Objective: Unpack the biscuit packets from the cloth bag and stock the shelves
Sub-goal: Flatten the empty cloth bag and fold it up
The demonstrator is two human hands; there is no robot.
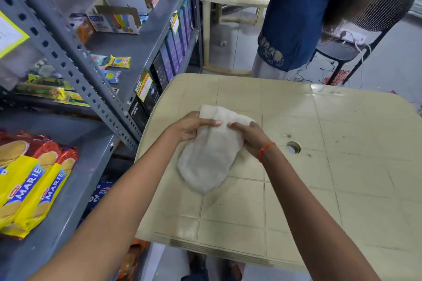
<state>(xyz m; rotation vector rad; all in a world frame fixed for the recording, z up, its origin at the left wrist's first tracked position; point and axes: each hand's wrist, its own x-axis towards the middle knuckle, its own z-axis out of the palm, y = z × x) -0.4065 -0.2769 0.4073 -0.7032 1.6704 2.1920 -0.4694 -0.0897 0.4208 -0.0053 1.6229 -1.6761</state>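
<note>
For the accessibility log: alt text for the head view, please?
Both hands, left hand and right hand, hold a pale cloth bag lying on a beige plastic table. Marie biscuit packets sit on the grey metal shelves at left; another person stands beyond the table.

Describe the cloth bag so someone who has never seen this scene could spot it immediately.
Find the beige plastic table beside the grey metal shelves. Near its left side lies the cloth bag, with the left hand and right hand holding its far end. It is the only soft, off-white thing on the table.
</note>
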